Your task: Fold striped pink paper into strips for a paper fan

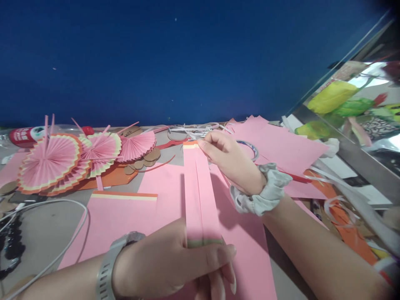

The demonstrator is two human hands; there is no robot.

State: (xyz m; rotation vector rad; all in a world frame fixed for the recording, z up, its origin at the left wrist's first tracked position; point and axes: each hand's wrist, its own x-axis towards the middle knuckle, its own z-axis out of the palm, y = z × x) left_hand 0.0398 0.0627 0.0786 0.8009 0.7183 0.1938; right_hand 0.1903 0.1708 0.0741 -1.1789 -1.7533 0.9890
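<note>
Strip [191,187]: pink paper, held between the two hands, above the sheet [250,254] on the tabletop [46,237]. Orange and cream bands at its far end, a greenish band at the near end; a line runs lengthwise down it, fold or edge, cannot tell which.

Left hand [165,260]: gripping the near end, thumb across the top, fingers curled below. Probably steadies that end and keeps the layers together.

Right hand [229,158]: pinching the far right corner between thumb and fingertips. Judged a light grip, enough to guide the edge without crushing it. With both ends held, the strip lies fairly straight; its shadow on the pink paper suggests it is lifted clear.

Banded sheet [121,214]: flat, left of the strip, orange and cream edge turned away from the person. Seems within easy reach.

Fans [50,162]: pleated, overlapping at the far left, apart from the hands; likely put there to spare the pleats. Discs [152,155] lie just beside them. Tape roll [254,151]: partly hidden behind the right hand. Paper pile [278,146]: far right, sheets overlapping loosely.
</note>
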